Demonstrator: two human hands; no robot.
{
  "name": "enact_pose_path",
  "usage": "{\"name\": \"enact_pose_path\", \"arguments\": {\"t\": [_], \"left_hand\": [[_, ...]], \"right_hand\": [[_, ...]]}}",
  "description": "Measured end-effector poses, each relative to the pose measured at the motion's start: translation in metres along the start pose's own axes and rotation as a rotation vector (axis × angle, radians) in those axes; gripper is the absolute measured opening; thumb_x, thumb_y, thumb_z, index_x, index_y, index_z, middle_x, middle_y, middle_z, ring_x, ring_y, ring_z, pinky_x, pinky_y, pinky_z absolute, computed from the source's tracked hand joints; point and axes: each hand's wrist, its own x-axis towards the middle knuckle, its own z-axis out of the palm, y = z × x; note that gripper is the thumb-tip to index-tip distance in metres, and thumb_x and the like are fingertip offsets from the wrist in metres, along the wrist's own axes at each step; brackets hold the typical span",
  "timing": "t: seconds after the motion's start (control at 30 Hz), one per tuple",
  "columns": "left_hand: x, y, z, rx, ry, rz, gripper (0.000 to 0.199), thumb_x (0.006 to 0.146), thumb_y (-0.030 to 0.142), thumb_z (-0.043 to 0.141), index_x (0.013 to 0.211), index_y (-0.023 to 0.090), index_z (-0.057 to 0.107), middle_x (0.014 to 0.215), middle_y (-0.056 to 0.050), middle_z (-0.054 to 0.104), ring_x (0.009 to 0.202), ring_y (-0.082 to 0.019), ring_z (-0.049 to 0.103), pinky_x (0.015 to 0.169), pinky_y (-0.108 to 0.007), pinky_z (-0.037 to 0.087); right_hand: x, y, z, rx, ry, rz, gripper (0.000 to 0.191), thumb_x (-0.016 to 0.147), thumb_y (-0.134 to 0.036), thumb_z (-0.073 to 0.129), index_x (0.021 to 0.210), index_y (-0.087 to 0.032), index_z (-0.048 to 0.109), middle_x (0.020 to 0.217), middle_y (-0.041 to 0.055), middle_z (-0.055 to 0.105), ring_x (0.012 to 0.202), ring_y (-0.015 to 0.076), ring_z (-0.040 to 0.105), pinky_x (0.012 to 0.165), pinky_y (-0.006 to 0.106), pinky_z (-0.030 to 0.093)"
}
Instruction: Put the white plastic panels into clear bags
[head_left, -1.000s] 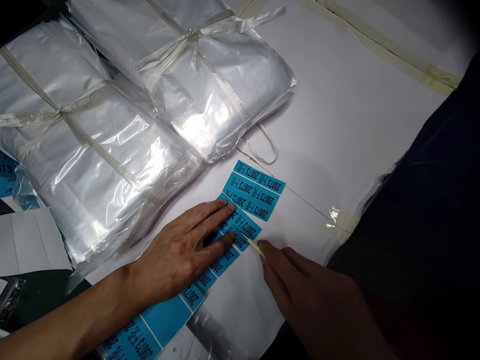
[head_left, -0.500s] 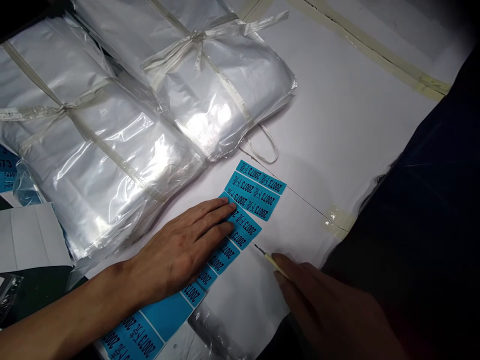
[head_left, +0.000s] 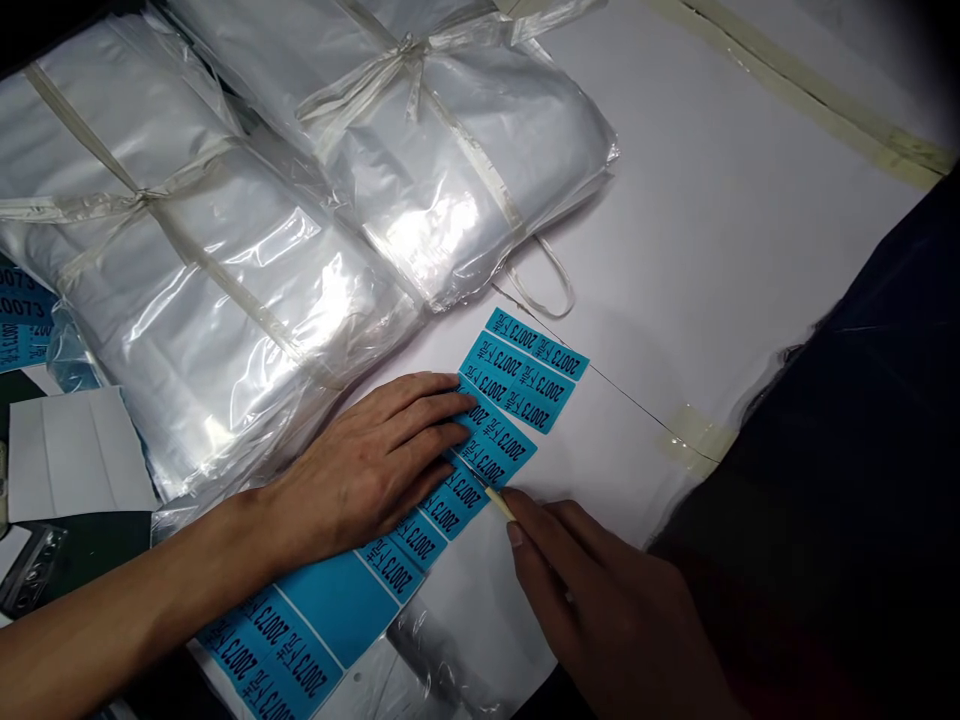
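My left hand (head_left: 382, 455) lies flat with fingers stretched over a strip of blue label stickers (head_left: 322, 610) printed with 20073. Its palm and fingers hide part of the strip. My right hand (head_left: 592, 580) is closed around the pale handle of a thin craft knife (head_left: 499, 502). The knife's narrow dark tip is at the strip, near a white gap between labels and close to my left fingertips. Beyond my fingers, a small sheet of the same blue labels (head_left: 525, 370) lies on the white surface, close to the rest of the strip.
Two tied bundles of clear plastic bags (head_left: 225, 290) fill the upper left. White paper (head_left: 697, 200) covers the table, with yellowish tape (head_left: 697, 437) over a seam. A white cord loop (head_left: 559, 290) pokes from under a bundle. Folded white card (head_left: 79, 455) lies at left.
My right hand has moved left, bringing the knife tip from bare paper onto the label strip. My left hand stays on the strip. The view has shifted slightly.
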Motion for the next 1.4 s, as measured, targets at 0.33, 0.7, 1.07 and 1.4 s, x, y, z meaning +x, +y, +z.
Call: {"name": "enact_pose_path", "arguments": {"t": [0.33,0.7,1.07,1.4], "left_hand": [[-0.001,-0.003,0.001,-0.022,0.012,0.009,0.028,0.09,0.021,0.052,0.117,0.014,0.053,0.134,-0.009,0.05,0.132,-0.022,0.033,0.11,-0.045,0.035],[-0.003,-0.005,0.003,-0.027,0.027,0.018,0.028,0.09,0.021,0.052,0.117,0.014,0.054,0.134,-0.009,0.05,0.132,-0.021,0.033,0.111,-0.043,0.036],[-0.008,-0.003,-0.004,0.107,-0.06,0.082,0.041,0.091,0.032,0.052,0.126,0.012,0.049,0.143,-0.01,0.04,0.137,-0.026,0.024,0.114,-0.047,0.029],[-0.009,-0.002,-0.001,0.11,-0.098,0.034,0.054,0.088,0.037,0.054,0.134,0.014,0.04,0.147,-0.01,0.033,0.139,-0.03,0.017,0.115,-0.054,0.019]], "right_hand": [[0.003,0.0,-0.015,-0.146,-0.029,-0.046,0.039,0.096,-0.021,0.029,0.11,-0.017,0.065,0.071,0.0016,0.069,0.046,0.0102,0.058,0.037,0.025,0.037],[-0.026,0.014,-0.018,-0.308,-0.261,-0.062,0.038,0.091,-0.022,0.037,0.127,-0.023,0.053,0.09,0.0012,0.07,0.063,0.0136,0.065,0.039,0.023,0.043],[-0.053,0.024,-0.016,-0.069,-0.135,-0.025,0.033,0.093,-0.025,0.041,0.122,-0.021,0.057,0.093,0.0036,0.071,0.074,0.013,0.069,0.058,0.018,0.055],[-0.028,-0.001,0.004,0.018,-0.143,0.009,0.036,0.092,-0.022,0.043,0.126,-0.022,0.055,0.094,0.0052,0.07,0.068,0.0112,0.065,0.052,0.017,0.049]]}}
